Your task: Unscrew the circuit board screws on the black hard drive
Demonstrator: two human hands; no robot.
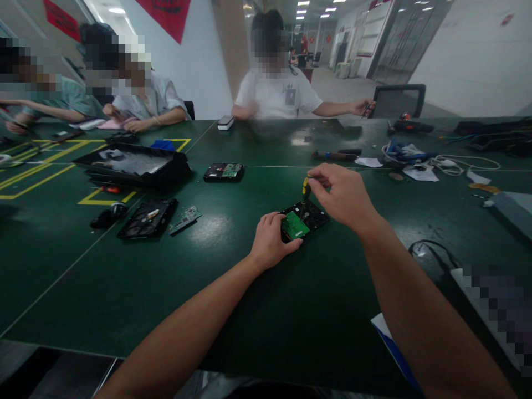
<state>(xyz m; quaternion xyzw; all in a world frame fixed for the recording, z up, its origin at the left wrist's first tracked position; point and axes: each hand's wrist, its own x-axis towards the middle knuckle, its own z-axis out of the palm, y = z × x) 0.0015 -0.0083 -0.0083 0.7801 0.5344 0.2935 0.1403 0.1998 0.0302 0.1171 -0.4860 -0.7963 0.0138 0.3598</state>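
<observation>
A black hard drive (312,217) with a green circuit board (294,224) on top lies flat on the dark green table (233,288). My left hand (271,241) grips the drive's near left edge, fingers curled over it. My right hand (343,195) hovers above the drive and pinches the yellow handle of a small screwdriver (306,188), whose tip points down at the board.
A second hard drive (223,172), an opened drive (145,218) with a loose board (185,219) and a black tray (132,165) lie to the left. Cables and papers (415,159) crowd the far right. Three people sit along the far edge.
</observation>
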